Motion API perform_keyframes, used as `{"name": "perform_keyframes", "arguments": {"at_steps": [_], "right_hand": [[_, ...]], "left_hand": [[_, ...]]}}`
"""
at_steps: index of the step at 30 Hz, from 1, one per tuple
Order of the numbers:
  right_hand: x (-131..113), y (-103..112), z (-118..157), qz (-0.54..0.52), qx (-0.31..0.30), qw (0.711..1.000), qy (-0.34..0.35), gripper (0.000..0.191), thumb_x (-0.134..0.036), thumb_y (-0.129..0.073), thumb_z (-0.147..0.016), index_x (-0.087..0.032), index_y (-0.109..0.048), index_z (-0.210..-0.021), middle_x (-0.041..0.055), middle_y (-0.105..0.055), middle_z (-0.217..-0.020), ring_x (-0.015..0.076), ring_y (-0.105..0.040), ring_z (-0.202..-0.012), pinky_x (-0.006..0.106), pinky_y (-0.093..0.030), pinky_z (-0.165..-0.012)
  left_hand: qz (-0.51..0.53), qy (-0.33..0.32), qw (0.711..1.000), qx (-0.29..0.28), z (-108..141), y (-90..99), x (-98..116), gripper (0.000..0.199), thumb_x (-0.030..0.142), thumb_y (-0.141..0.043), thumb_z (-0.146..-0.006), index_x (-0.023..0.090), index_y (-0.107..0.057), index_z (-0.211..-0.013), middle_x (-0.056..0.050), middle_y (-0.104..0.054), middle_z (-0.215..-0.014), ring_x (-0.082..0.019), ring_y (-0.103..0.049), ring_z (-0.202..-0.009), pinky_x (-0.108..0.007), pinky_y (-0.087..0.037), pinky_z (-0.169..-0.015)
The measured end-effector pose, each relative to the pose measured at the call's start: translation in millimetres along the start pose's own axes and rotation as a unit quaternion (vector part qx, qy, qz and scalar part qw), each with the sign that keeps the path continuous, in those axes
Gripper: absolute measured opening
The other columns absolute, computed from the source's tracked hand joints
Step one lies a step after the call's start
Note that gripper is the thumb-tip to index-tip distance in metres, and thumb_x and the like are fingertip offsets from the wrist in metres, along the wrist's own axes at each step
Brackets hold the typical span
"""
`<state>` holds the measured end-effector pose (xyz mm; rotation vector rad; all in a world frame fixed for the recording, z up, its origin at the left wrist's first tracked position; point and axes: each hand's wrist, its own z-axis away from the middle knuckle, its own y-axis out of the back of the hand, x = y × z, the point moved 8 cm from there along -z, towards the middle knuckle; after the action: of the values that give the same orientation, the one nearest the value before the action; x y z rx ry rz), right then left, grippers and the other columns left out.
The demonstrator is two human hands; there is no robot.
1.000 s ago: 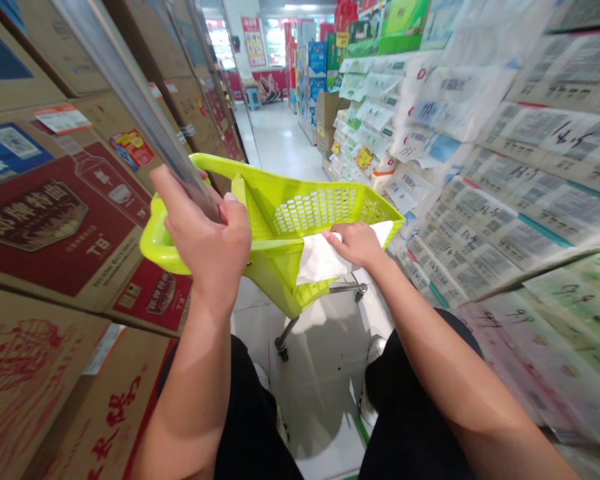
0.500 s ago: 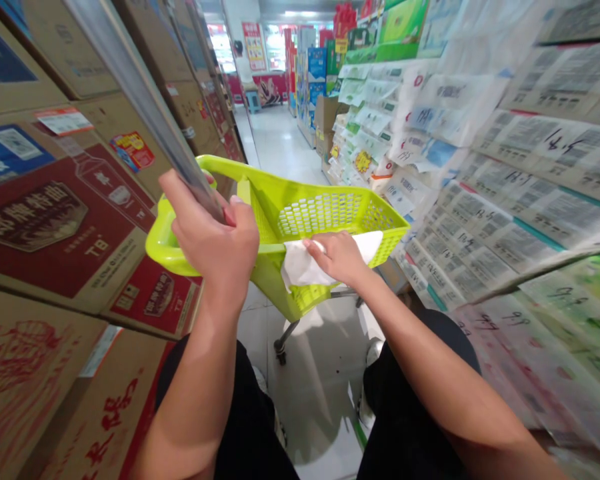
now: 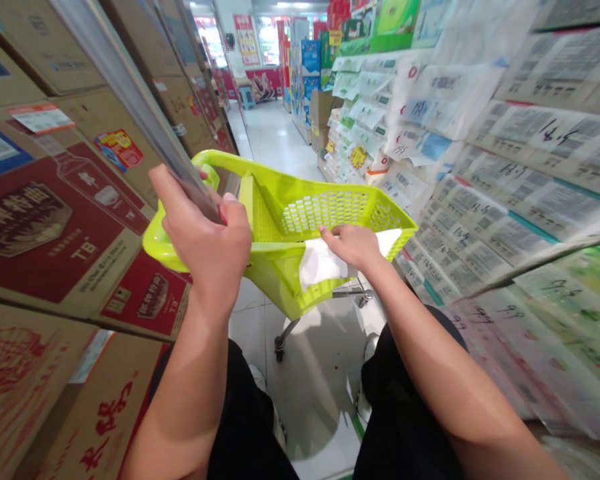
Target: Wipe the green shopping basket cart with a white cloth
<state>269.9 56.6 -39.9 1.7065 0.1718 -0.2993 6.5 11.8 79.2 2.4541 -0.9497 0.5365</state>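
Observation:
My left hand [image 3: 205, 230] is wrapped around a grey metal pole [image 3: 125, 80] that slants up to the upper left. What the pole belongs to is out of view. Just behind that hand is the handle end of a lime-green plastic shopping cart [image 3: 275, 283]. My right hand [image 3: 353, 245] grips a white cloth [image 3: 323, 263] over the cart's near rim, its thumb toward the inside. The cloth drapes down the outer side wall. Inside, the part of the basket that shows holds nothing.
Stacked cardboard cartons [image 3: 25, 213] line the left side. Piles of plastic-wrapped paper packs [image 3: 530, 147] with handwritten prices stand close on the right. A tiled aisle [image 3: 275, 143] runs ahead to a blue stool [image 3: 247, 98]. A cart wheel [image 3: 279, 348] rests on the floor between my legs.
My right hand and the cloth have slid right along the cart's near rim, toward its far end. The left hand keeps hold of the pole; the view has shifted slightly.

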Motion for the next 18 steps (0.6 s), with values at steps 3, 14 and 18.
{"name": "perform_keyframes", "arguments": {"at_steps": [3,14,18], "right_hand": [[31.2,3.3,-2.0,0.013,0.020,0.999,0.037,0.071,-0.069,-0.030,-0.105,-0.022,-0.083,-0.095,0.0138,-0.081,-0.098,0.0319,-0.073,-0.099,0.038,-0.040,-0.082],[-45.3,-0.5,40.2,-0.106,0.101,0.946,0.289,0.051,-0.058,-0.040,-0.108,-0.024,-0.070,-0.129,0.0093,-0.077,-0.124,0.0290,-0.066,-0.114,0.042,-0.034,-0.096],[-68.4,-0.9,39.2,-0.110,0.097,0.940,0.309,0.054,-0.061,-0.035,-0.109,-0.025,-0.067,-0.135,0.0086,-0.075,-0.128,0.0287,-0.064,-0.118,0.041,-0.036,-0.095]], "left_hand": [[0.015,0.012,1.000,-0.001,0.9,-0.9,0.0,0.045,0.018,-0.056,-0.085,0.028,-0.041,-0.126,-0.001,-0.064,-0.111,-0.023,-0.071,-0.099,-0.039,-0.053,-0.091],[0.013,0.002,1.000,0.019,-0.4,-6.9,-2.4,0.047,0.017,-0.056,-0.085,0.026,-0.041,-0.128,0.000,-0.064,-0.111,-0.022,-0.070,-0.111,-0.037,-0.056,-0.097],[0.010,0.005,1.000,0.016,-3.1,-4.0,-3.6,0.044,0.019,-0.058,-0.085,0.026,-0.043,-0.125,-0.001,-0.064,-0.110,-0.022,-0.069,-0.110,-0.038,-0.055,-0.099]]}}
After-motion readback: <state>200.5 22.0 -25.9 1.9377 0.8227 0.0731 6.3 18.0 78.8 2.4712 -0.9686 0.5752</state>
